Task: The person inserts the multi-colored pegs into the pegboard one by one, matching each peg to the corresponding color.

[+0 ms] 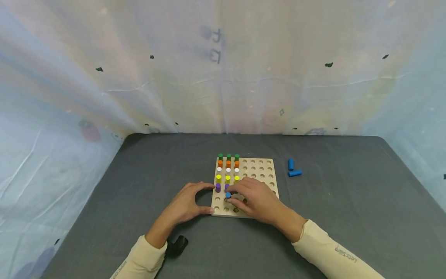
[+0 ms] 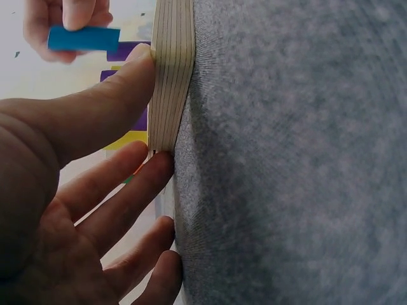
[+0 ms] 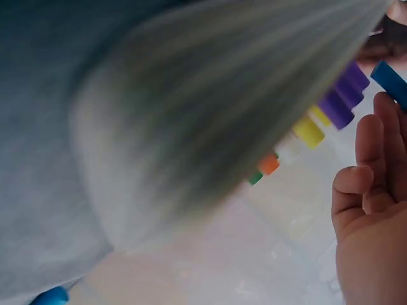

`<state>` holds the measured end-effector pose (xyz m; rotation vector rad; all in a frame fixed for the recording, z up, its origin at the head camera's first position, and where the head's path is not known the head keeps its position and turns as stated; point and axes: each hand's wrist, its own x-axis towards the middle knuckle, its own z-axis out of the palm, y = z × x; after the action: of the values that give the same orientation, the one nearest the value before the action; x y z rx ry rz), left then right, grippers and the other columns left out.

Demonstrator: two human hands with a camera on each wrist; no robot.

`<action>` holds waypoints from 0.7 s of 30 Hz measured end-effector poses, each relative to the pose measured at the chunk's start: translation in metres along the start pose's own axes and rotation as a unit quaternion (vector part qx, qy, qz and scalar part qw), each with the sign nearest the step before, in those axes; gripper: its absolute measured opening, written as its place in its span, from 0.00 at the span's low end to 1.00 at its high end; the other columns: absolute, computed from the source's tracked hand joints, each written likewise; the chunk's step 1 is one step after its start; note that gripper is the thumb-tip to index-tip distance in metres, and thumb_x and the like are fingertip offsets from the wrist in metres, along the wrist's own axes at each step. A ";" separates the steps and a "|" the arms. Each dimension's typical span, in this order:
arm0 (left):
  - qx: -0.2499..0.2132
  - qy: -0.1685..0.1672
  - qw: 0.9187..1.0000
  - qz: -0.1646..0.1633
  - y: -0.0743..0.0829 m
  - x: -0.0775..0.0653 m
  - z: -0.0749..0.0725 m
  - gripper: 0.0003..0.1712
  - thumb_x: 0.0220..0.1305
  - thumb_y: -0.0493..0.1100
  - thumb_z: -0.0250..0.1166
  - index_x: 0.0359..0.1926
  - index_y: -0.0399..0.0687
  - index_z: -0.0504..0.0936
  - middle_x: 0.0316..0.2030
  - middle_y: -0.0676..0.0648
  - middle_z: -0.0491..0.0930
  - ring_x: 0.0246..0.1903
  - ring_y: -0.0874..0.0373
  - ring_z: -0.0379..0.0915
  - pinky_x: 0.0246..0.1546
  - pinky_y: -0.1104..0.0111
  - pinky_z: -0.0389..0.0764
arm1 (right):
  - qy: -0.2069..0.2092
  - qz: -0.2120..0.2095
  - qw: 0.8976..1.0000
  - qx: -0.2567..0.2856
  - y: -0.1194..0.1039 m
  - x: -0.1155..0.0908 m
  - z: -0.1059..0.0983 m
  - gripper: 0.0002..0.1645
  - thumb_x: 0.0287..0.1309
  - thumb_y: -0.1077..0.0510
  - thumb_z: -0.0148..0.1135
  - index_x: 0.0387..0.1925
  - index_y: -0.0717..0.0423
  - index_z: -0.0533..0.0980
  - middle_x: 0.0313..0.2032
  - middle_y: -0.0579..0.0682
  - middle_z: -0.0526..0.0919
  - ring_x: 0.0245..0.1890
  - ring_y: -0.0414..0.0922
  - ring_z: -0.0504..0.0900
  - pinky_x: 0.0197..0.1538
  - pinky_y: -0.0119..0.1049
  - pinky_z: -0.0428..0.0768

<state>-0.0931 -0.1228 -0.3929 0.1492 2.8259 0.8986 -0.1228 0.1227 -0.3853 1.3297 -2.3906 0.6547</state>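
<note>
A light wooden pegboard (image 1: 258,159) with rows of round holes lies on the table. My right hand (image 1: 259,199) pinches a blue peg (image 2: 82,39) above the front left part of the board, the peg clear of its surface in the left wrist view. My left hand (image 1: 184,204) touches the board's left edge with thumb and fingertips, its fingers spread. Purple pegs (image 1: 218,187) stand just behind the held peg. Farther back are rows of yellow pegs (image 1: 218,178), white pegs (image 1: 219,170), orange pegs (image 1: 220,164) and green pegs (image 1: 220,156). My right hand hides part of the board.
Two loose blue pegs, one upper (image 1: 290,164) and one lower (image 1: 295,173), lie right of the board. A black object (image 1: 177,246) is beside the left wrist. The dark grey table (image 1: 334,186) runs back to a pale curtain (image 1: 251,97).
</note>
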 end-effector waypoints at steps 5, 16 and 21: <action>-0.005 0.001 1.000 0.006 -0.001 0.000 -0.001 0.39 0.47 0.52 0.81 0.63 0.65 0.78 0.63 0.54 0.77 0.65 0.51 0.67 0.63 0.47 0.70 | -0.017 0.020 1.000 0.013 -0.008 0.009 0.008 0.15 0.63 0.48 0.67 0.49 0.46 0.82 0.41 0.40 0.86 0.38 0.35 0.81 0.42 0.34 0.81; -0.010 0.005 1.000 0.017 -0.001 0.000 0.000 0.39 0.47 0.52 0.81 0.62 0.64 0.78 0.63 0.54 0.77 0.64 0.51 0.68 0.63 0.47 0.71 | -0.073 0.086 0.994 0.008 -0.017 0.019 0.018 0.16 0.65 0.47 0.65 0.51 0.45 0.82 0.42 0.41 0.88 0.40 0.37 0.85 0.42 0.36 0.82; -0.008 0.004 1.000 0.015 -0.003 0.000 0.000 0.40 0.47 0.52 0.81 0.63 0.63 0.78 0.64 0.52 0.76 0.65 0.50 0.67 0.64 0.47 0.70 | -0.076 0.099 0.992 0.003 -0.019 0.022 0.020 0.16 0.65 0.46 0.65 0.52 0.44 0.82 0.43 0.41 0.88 0.42 0.38 0.85 0.43 0.37 0.83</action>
<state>-0.0936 -0.1254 -0.3944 0.1870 2.8309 0.9312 -0.1191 0.0880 -0.3871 1.1934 -2.6704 0.6334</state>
